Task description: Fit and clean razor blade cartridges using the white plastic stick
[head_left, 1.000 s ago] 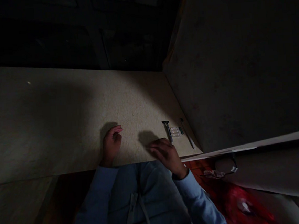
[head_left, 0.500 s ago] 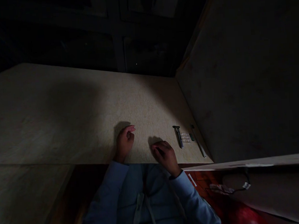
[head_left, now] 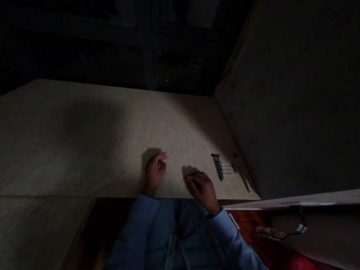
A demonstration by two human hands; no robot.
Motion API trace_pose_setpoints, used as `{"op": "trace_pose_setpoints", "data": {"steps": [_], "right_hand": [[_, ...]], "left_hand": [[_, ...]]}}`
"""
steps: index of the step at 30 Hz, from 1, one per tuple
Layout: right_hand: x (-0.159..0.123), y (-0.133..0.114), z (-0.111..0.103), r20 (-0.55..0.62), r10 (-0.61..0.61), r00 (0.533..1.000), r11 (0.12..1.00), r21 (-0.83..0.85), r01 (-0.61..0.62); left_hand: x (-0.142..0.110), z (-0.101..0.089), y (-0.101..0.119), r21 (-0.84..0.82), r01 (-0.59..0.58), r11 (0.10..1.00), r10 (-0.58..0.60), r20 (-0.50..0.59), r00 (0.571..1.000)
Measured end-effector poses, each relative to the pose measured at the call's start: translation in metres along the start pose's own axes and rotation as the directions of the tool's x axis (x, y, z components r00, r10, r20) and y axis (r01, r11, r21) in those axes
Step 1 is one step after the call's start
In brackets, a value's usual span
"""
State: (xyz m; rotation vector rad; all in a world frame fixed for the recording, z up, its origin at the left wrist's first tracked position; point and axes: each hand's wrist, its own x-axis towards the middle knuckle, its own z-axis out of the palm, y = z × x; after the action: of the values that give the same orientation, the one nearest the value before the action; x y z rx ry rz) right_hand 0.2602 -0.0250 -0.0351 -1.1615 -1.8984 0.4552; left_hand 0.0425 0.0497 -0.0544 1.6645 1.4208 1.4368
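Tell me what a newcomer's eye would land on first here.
Probably the two bare hands, loosely curled near the front edge of the pale tabletop: left hand and right hand, apart from each other. Next, the small row to the right hand's right: a dark razor-like tool, clear packaging, a small green piece and a slim toothbrush-like stick nearest the wall.
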Motion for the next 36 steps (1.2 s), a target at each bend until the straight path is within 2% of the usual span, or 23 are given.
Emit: {"op": "trace_pose_setpoints", "data": {"steps": [27,36], "right_hand": [[0.0012,-0.0037,-0.0005,0.015,0.011,1.0,1.0,-0.026,-0.011],[-0.0007,-0.0033,0.0021,-0.004,0.013,1.0,1.0,0.021,-0.013]], "left_hand": [[-0.0004,-0.0037,0.0017,0.013,0.031,0.999,-0.031,0.035,0.999],[-0.0043,-0.0054,-0.003,0.027,0.038,0.999,-0.039,0.031,0.999]]}}
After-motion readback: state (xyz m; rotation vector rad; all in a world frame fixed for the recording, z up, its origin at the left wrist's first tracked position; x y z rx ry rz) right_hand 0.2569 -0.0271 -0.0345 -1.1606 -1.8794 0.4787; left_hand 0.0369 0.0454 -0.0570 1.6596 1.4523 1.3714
